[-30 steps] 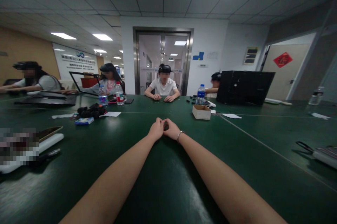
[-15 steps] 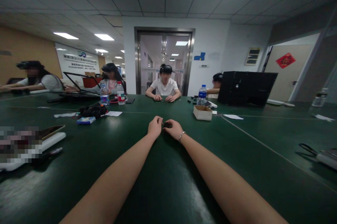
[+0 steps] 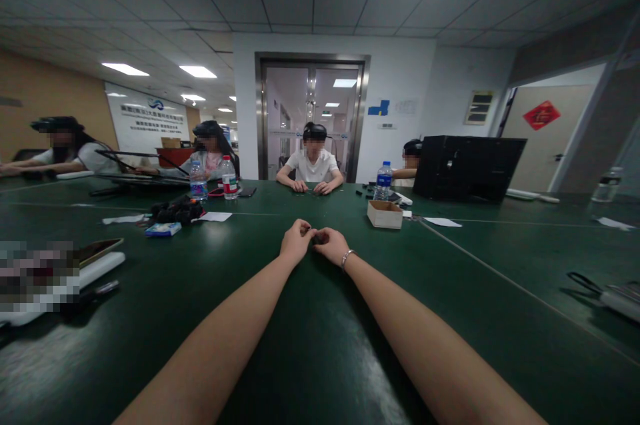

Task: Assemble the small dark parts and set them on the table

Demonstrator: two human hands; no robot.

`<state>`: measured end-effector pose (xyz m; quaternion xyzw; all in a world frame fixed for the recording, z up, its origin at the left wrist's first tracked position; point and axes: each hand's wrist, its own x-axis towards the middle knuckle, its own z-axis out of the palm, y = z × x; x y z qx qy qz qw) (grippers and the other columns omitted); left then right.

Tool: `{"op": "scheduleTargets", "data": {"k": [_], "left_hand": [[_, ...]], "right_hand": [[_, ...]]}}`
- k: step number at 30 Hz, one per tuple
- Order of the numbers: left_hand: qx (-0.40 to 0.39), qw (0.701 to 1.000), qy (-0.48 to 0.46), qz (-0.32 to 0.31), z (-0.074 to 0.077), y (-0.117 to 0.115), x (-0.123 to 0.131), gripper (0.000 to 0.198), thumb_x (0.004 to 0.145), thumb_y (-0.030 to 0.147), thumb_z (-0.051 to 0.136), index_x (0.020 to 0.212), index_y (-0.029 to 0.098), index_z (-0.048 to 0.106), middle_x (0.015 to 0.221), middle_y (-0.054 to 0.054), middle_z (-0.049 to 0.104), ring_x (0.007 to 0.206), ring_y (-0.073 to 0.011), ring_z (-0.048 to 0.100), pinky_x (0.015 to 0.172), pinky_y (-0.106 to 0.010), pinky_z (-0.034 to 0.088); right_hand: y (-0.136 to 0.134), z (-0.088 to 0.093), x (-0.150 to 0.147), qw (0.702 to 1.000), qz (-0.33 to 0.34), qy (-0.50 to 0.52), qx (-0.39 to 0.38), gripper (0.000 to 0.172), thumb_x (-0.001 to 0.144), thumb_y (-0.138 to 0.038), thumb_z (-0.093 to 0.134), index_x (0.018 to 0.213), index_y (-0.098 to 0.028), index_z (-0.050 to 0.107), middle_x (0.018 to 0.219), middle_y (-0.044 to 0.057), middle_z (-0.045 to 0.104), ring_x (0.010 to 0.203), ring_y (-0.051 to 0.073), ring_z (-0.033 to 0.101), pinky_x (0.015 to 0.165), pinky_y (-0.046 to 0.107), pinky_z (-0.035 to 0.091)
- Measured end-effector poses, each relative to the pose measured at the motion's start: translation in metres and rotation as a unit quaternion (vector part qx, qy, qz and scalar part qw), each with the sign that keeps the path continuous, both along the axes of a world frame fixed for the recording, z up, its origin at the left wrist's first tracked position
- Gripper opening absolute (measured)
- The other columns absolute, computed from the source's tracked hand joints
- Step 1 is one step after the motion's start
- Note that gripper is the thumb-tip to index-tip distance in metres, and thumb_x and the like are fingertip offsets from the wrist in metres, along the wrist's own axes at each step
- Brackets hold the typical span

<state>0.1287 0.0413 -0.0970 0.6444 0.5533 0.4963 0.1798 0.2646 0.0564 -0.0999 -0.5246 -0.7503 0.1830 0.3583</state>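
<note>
Both my arms reach forward over the dark green table [image 3: 310,318]. My right hand [image 3: 332,246], with a silver bracelet at its wrist, curls its fingers round a small dark object [image 3: 319,238] whose kind I cannot make out. Just left of it is my left hand [image 3: 296,241], its thumb and fingers closed in a pinch. The left thumb tip appears to reach the dark object or the right fingertips. Whatever the left fingers hold is too small or hidden to name.
Ahead right stand a small open cardboard box [image 3: 385,214], a water bottle [image 3: 384,180] and a large black case [image 3: 467,168]. Ahead left are two bottles [image 3: 229,178], a black bundle [image 3: 177,210] and a blue-white packet [image 3: 163,230]. Several people sit around the table; one faces me [image 3: 313,162].
My left thumb has stretched toward the dark object, closing the gap between my hands. At the far left, a person's dark frame has tilted lower.
</note>
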Motion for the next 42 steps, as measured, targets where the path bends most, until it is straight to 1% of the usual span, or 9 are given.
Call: {"op": "scheduleTargets", "data": {"k": [4,9,14,19,22,27,34,38,42], "left_hand": [[0.002,1.000,-0.007,-0.006,0.004,-0.004,0.001,0.018,0.075,0.033,0.058,0.087,0.020,0.055,0.086,-0.003,0.065,0.076,-0.0128,0.060,0.072,-0.025,0.045],[0.012,0.998,-0.060,-0.018,-0.002,0.004,0.001,0.024,0.071,0.028,0.063,0.091,0.018,0.055,0.085,-0.004,0.064,0.076,-0.0128,0.061,0.071,-0.024,0.046],[0.005,0.995,-0.092,-0.022,-0.009,0.015,-0.002,0.023,0.068,0.026,0.064,0.089,0.018,0.060,0.078,-0.003,0.065,0.073,-0.0130,0.060,0.073,-0.026,0.045],[-0.006,0.990,-0.137,-0.037,-0.009,0.017,-0.005,0.022,0.064,0.028,0.068,0.081,0.016,0.062,0.078,-0.004,0.066,0.074,-0.0143,0.061,0.074,-0.027,0.045],[-0.019,0.985,-0.163,-0.044,-0.011,0.020,-0.006,0.023,0.062,0.028,0.070,0.080,0.016,0.063,0.079,-0.006,0.067,0.074,-0.0150,0.061,0.074,-0.027,0.045],[-0.047,0.978,-0.190,-0.070,-0.015,0.026,-0.007,0.023,0.060,0.029,0.072,0.076,0.015,0.066,0.070,-0.005,0.068,0.069,-0.0151,0.062,0.071,-0.026,0.046],[-0.043,0.984,-0.144,-0.092,-0.018,0.028,-0.008,0.024,0.062,0.032,0.069,0.079,0.016,0.067,0.073,-0.006,0.068,0.068,-0.0154,0.062,0.067,-0.027,0.046],[-0.023,0.986,-0.136,-0.095,-0.018,0.029,-0.009,0.023,0.063,0.032,0.068,0.079,0.016,0.067,0.075,-0.006,0.068,0.071,-0.0160,0.062,0.070,-0.027,0.047],[-0.002,0.985,-0.140,-0.104,-0.014,0.024,-0.009,0.022,0.064,0.030,0.066,0.081,0.016,0.067,0.079,-0.007,0.068,0.075,-0.0168,0.062,0.073,-0.029,0.047]], "right_hand": [[-0.001,-0.001,0.000,0.999,0.016,0.033,-0.003,0.028,0.058,-0.022,0.068,0.084,-0.012,0.063,0.070,0.001,0.060,0.061,0.010,0.054,0.057,0.021,0.044],[0.002,-0.005,-0.002,0.990,0.040,0.124,-0.050,0.028,0.065,-0.019,0.064,0.092,-0.014,0.062,0.067,-0.001,0.057,0.048,0.007,0.054,0.046,0.018,0.044],[0.005,-0.006,-0.003,0.955,0.038,0.277,-0.095,0.027,0.065,-0.013,0.066,0.091,-0.013,0.059,0.073,-0.001,0.057,0.048,0.007,0.058,0.046,0.019,0.051],[0.005,-0.003,0.002,0.921,0.050,0.364,-0.125,0.024,0.065,-0.010,0.067,0.088,-0.012,0.060,0.070,-0.001,0.058,0.047,0.007,0.059,0.048,0.020,0.053],[0.007,-0.003,0.005,0.913,0.059,0.383,-0.130,0.021,0.065,-0.007,0.066,0.085,-0.012,0.061,0.067,-0.001,0.059,0.048,0.006,0.059,0.050,0.019,0.053],[0.008,-0.003,0.007,0.899,0.059,0.411,-0.138,0.023,0.066,-0.002,0.062,0.086,-0.013,0.063,0.068,-0.001,0.060,0.050,0.006,0.059,0.052,0.019,0.052],[0.010,-0.003,0.009,0.879,0.063,0.446,-0.156,0.019,0.066,-0.001,0.062,0.082,-0.012,0.063,0.064,0.001,0.062,0.051,0.008,0.059,0.049,0.018,0.052],[0.009,-0.001,0.011,0.875,0.066,0.446,-0.178,0.014,0.067,-0.004,0.065,0.080,-0.010,0.061,0.062,0.003,0.062,0.050,0.008,0.059,0.046,0.017,0.051],[0.008,0.000,0.011,0.871,0.066,0.446,-0.196,0.012,0.069,-0.014,0.068,0.075,-0.009,0.059,0.058,0.003,0.060,0.044,0.006,0.055,0.041,0.015,0.047]]}}
